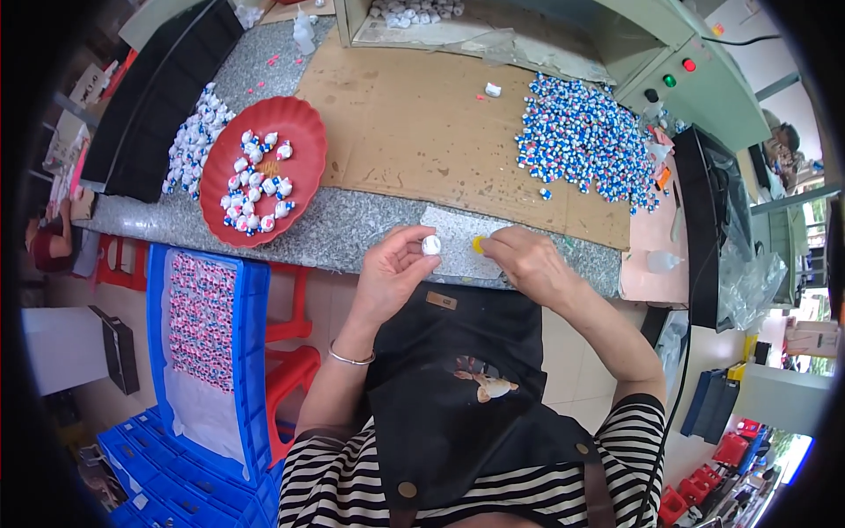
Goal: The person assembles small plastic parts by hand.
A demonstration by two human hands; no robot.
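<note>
At the centre of the frame, a person in a black apron [458, 352] works with bare hands over a grey speckled counter [352, 216]. The left hand [393, 266] has its grip closed on a small, rounded white piece [431, 247], pinched between thumb and fingers. The right hand [532, 261] pinches a small yellow object [478, 245], too covered by the fingertips to identify. The yellow object lies directly right of the white piece, nearly level with it, across a short open gap; the two do not touch. The white piece shows no clear long axis, and the left hand, holding it, is the nearer one. Behind them is a cardboard sheet [396, 132]; left of centre, a red scalloped dish [304, 145] holds similar white figurines [255, 179]; at upper right spreads a heap of blue-and-white pieces [576, 136].
</note>
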